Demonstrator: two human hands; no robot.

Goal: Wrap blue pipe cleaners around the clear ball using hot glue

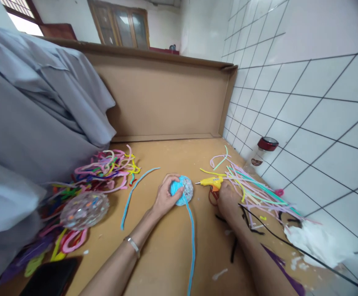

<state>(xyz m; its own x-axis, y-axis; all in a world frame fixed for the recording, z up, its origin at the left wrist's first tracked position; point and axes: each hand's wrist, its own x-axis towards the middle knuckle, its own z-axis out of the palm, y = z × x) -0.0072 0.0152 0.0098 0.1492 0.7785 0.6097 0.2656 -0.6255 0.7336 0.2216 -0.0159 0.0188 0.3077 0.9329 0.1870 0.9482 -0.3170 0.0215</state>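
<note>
Near the middle of the table, my left hand (166,193) grips a round piece (177,188) partly wrapped in blue pipe cleaner, its right side clear and bumpy. From it a blue strand (192,234) trails down toward the table's front edge. My right hand (227,199) is closed around a yellow glue gun (211,182), whose metal tip points left at the round piece without touching it. Another blue pipe cleaner (135,187) lies curved to the left of my left hand.
Tangled colourful pipe cleaners (111,164) and a clear bumpy dome (85,209) are at left, above a dark phone (51,277). Straight pipe cleaners (259,187), a red-lidded jar (267,144), a black cord (290,240) and white tissue (317,242) lie at right. Cardboard (166,96) stands behind.
</note>
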